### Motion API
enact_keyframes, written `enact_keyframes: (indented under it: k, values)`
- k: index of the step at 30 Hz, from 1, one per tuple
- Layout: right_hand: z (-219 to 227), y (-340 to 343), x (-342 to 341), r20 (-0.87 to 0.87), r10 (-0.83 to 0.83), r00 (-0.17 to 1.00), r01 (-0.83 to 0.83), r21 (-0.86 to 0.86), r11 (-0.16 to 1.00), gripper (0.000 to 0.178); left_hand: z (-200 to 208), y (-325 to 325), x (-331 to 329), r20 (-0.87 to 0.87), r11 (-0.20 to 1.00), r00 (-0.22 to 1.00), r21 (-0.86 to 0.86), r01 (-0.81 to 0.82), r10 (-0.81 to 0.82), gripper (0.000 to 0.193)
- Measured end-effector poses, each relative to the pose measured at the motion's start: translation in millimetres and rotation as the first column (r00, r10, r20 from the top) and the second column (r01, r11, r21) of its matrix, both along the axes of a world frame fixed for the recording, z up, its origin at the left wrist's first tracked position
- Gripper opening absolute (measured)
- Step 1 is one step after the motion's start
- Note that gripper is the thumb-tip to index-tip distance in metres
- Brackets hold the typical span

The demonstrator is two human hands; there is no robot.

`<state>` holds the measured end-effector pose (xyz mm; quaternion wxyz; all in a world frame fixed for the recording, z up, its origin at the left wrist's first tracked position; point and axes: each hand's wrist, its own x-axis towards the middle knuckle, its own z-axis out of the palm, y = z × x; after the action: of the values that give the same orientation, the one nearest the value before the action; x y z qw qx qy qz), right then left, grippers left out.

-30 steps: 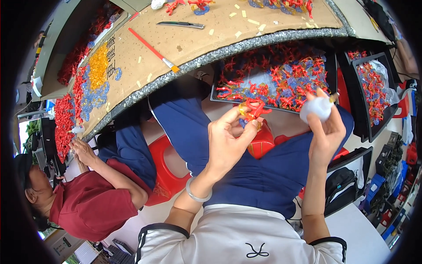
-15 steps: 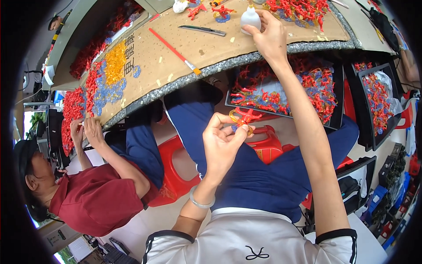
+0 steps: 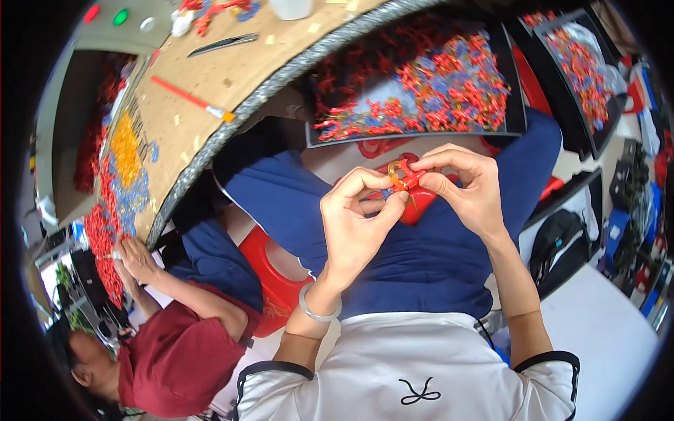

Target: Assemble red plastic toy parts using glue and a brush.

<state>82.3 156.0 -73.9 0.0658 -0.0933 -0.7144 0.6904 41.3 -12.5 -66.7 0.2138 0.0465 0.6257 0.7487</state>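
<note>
Over my lap, a small red plastic figure (image 3: 403, 173) with yellow and blue translucent parts is held between both hands. My left hand (image 3: 357, 219) pinches its left and lower side, thumb against fingers. From the other side, my right hand (image 3: 465, 184) grips the red part with thumb and fingertips. The fingers cover part of the figure, so how its pieces join is hard to make out. At the top edge of the view, the white bottle (image 3: 291, 7) stands on the table, partly cut off.
Along the brown-covered table (image 3: 203, 91) lie a red-handled brush (image 3: 191, 98), a cutter knife (image 3: 223, 44) and piles of red, yellow and blue parts (image 3: 128, 158). A black tray (image 3: 421, 130) of figures sits beyond my knees. At left, a co-worker in a red shirt (image 3: 182, 354) handles red parts.
My right hand has let go of the white bottle and come down to the figure, which both hands now hold. The view has shifted, so the table sits further up and left.
</note>
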Motion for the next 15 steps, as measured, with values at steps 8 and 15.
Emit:
enact_keyframes:
  k: [8,15]
  values:
    - [-10.0,10.6,36.8,-0.036,-0.096,0.995,0.098,0.059,0.993,0.01,-6.3,16.8,10.0,0.047,0.986,0.985,0.03,0.165,-0.167,0.013]
    - [-1.2,17.8,37.1,-0.057,-0.147,0.987,0.153,0.107,0.982,0.006,-9.9,20.4,12.2,-0.044,0.974,0.973,0.02,0.226,-0.225,0.013]
